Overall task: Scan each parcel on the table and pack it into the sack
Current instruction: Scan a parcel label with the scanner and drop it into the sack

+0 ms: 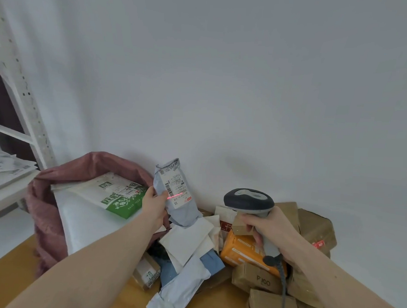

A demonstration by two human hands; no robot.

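Head view: our left grip (155, 204) clasps a grey-blue mailer parcel (176, 192) upright, and our right grip (268, 229) is wrapped round the barcode scanner (249, 202), whose red line falls across the label (177, 188). We judge the read may fail if that line misses the barcode. Left of the left grip, the maroon sack (49, 206) holds a green-printed package (121, 196). Unscanned parcels (258, 252) crowd the bench (5, 268).

The soft plastic mailer parcel (180, 195) is pale grey-blue, and its white label has black barcode stripes crossed by a thin red line. The woven fabric sack (49, 206) is dull pink-red. The handheld barcode scanner (249, 200) is dark grey with a light grey top. The wooden table (4, 277) is yellow-brown.
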